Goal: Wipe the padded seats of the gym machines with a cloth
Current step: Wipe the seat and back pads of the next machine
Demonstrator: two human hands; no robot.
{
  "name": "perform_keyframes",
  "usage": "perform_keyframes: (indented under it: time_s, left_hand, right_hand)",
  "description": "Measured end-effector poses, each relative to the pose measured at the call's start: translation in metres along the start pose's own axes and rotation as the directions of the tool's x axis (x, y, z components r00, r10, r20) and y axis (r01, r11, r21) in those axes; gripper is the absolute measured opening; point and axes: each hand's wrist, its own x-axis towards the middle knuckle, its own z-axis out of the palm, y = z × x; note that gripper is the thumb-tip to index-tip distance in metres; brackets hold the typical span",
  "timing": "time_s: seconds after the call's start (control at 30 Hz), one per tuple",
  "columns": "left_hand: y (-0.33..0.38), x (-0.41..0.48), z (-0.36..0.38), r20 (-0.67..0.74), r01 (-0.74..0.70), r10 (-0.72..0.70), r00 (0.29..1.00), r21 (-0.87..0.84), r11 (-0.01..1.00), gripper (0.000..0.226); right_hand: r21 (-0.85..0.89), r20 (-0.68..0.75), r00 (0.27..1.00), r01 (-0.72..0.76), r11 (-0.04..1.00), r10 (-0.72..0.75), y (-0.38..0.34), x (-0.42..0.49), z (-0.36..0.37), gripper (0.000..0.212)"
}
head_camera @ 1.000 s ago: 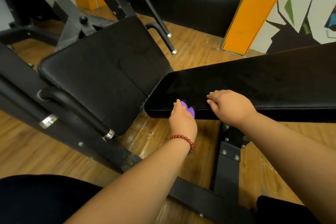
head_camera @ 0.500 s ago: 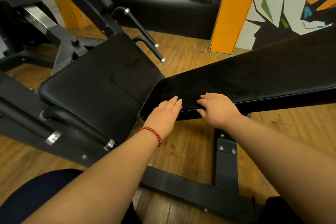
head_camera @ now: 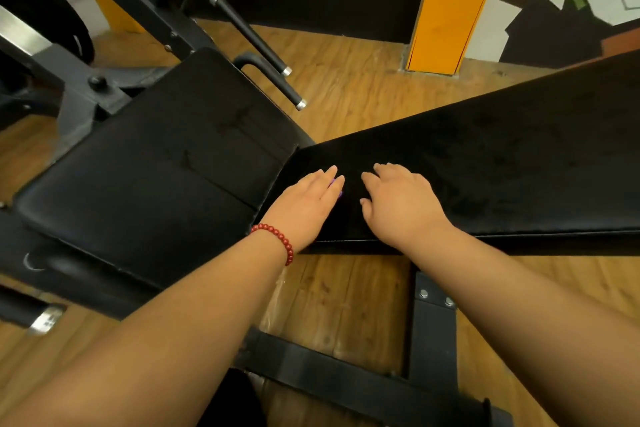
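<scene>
A long black padded bench (head_camera: 502,166) runs from the middle to the right, beside a broad black seat pad (head_camera: 156,177) on the left. My left hand (head_camera: 304,204), with a red bead bracelet on its wrist, lies flat on the near corner of the bench. Its straight fingers press a purple cloth (head_camera: 336,187), of which only a sliver shows beyond the fingers. My right hand (head_camera: 398,204) rests palm down on the bench just to the right, fingers spread, holding nothing.
Two black handles with chrome tips (head_camera: 256,42) stick out behind the seat pad. The machine's black steel frame (head_camera: 433,340) crosses the wooden floor below my arms. An orange pillar (head_camera: 450,3) and a painted wall stand at the back right.
My left hand has moved from the bench's front edge up onto its top, and the purple cloth is now mostly hidden beneath it. My right hand slid a little further onto the pad.
</scene>
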Motion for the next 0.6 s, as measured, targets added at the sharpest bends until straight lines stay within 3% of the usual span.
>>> perform_keyframes:
  time_s: [0.13, 0.33, 0.6]
  left_hand:
    - [-0.013, 0.022, -0.003, 0.05, 0.006, -0.005, 0.999, -0.001, 1.0, 0.079]
    - [-0.014, 0.026, -0.021, 0.19, 0.033, -0.027, 0.981, -0.027, 0.999, 0.079]
    - [-0.007, 0.012, -0.075, 0.366, 0.038, -0.008, 0.931, -0.075, 0.997, 0.077]
  right_hand:
    - [0.002, 0.039, 0.999, 0.008, 1.0, -0.008, 0.003, -0.001, 0.007, 0.055]
    - [0.023, 0.068, 0.997, -0.026, 0.999, 0.024, 0.003, -0.002, 0.008, 0.051]
    - [0.132, 0.34, 0.94, -0.069, 0.989, 0.021, 0.004, 0.002, -0.025, 0.055]
